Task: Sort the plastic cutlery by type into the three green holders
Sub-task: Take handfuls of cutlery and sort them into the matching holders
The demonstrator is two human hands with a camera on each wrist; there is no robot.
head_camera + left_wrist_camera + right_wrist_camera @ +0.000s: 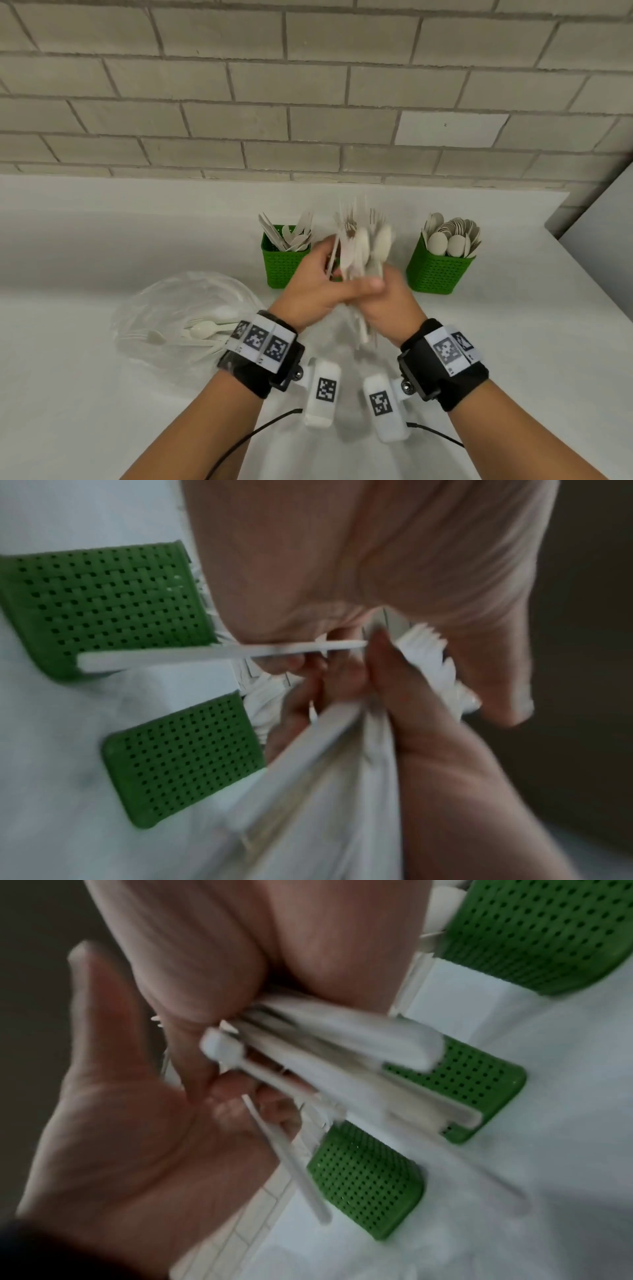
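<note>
My right hand grips a mixed bundle of white plastic cutlery upright above the counter; spoon bowls and fork tines show at its top. My left hand pinches one thin piece at the bundle's left side; its type is hidden. The left wrist view shows that single piece sticking out sideways. The left green holder has knives and other pieces, the right green holder has spoons. The middle holder is almost hidden behind my hands in the head view.
A clear plastic bag with several loose forks and spoons lies on the white counter at my left. A brick wall stands right behind the holders. The counter's right edge runs diagonally.
</note>
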